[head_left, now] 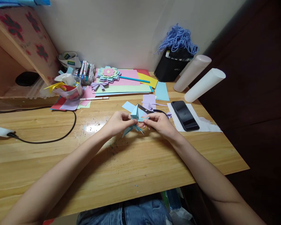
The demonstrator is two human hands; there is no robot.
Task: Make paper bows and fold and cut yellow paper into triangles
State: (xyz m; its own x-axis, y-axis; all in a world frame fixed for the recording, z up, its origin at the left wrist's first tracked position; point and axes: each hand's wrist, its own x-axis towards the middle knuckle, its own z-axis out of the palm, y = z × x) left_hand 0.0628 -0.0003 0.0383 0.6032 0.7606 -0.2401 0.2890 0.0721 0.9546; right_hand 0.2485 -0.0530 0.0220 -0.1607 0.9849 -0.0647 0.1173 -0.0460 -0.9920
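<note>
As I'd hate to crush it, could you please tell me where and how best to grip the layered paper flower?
Probably pinch its blue stem from the near right, with the right hand once free: the stem is slim and straight, lies across pink paper and points right, away from the petalled head.

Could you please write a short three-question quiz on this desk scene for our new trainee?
1. Short answer: What colour is the folded paper held between the left hand and the right hand?
2. True or false: In the picture, the phone lies to the left of the scissors.
3. Multiple choice: What is heaped on top of the black container?
a) crumpled newspaper
b) blue yarn
c) red ribbon

Key: 1. Light blue. 2. False; it lies to their right. 3. b.
</note>
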